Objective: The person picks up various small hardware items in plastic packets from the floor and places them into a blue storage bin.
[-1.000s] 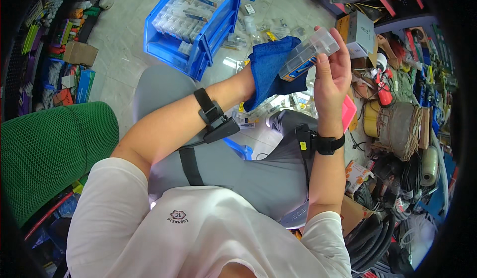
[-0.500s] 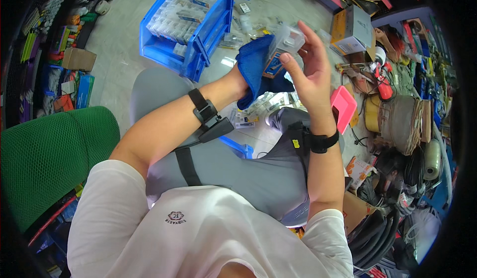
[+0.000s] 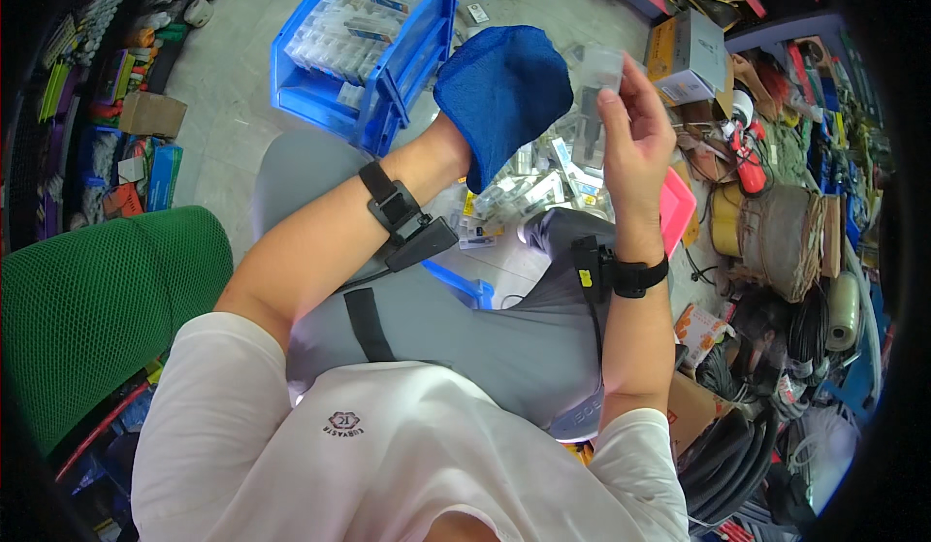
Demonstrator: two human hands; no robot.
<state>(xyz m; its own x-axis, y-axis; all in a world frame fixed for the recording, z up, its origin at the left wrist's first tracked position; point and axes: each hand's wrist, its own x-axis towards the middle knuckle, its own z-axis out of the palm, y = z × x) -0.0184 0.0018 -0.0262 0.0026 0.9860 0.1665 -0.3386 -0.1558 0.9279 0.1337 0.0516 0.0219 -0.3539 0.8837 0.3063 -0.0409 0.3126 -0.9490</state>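
A blue cloth (image 3: 511, 91) lies spread over my left hand (image 3: 452, 146), covering its palm and fingers; only the wrist side shows. My right hand (image 3: 640, 140) grips a clear plastic box (image 3: 593, 106) along its right side, between thumb and fingers. The box is held upright, just right of the cloth and apart from it. What is inside the box cannot be made out. Below both hands, several small clear packs (image 3: 543, 193) lie scattered on the floor.
A blue bin (image 3: 291, 75) with several clear compartment boxes stands at the upper left. To the right are a pink tray (image 3: 676, 207), a grey and yellow carton (image 3: 687, 57) and piled goods. A green mesh chair back (image 3: 116, 300) is at my left.
The clear box has moved right, away from the cloth, in my right hand. My left hand has turned, and the cloth now spreads broadly over it.
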